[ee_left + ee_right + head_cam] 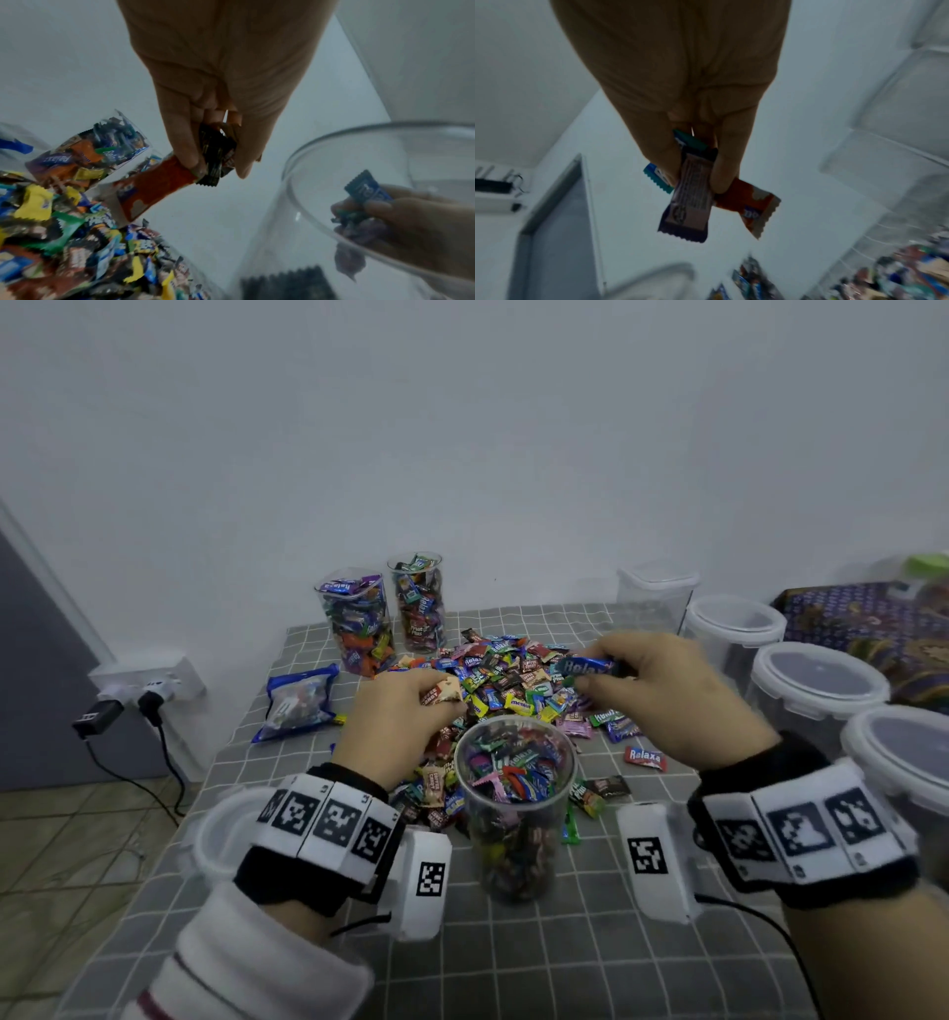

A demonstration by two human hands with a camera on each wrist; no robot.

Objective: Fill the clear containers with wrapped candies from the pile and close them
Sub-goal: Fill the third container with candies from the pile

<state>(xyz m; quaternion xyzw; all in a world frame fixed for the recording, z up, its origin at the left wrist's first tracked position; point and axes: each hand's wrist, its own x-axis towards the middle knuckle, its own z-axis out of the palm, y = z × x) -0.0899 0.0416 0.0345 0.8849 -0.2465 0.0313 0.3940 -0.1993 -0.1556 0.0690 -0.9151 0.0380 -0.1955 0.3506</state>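
Observation:
A round clear container (515,814), open and nearly full of wrapped candies, stands in front of the candy pile (513,680). My left hand (445,702) hovers over the pile's left side and pinches several candies, among them an orange wrapper (154,188) and a black one (216,154). My right hand (585,676) is above the pile's right side, behind the container. It grips a small bunch: a blue Relaxa candy (585,667), a purple-pink one (690,199), an orange one (746,203) and a teal one (687,140).
Two filled, lidless containers (357,618) (418,603) stand at the back left by the wall. Lidded empty tubs (816,690) line the right edge. A loose lid (221,834) lies under my left wrist, and a blue candy bag (298,701) lies left of the pile.

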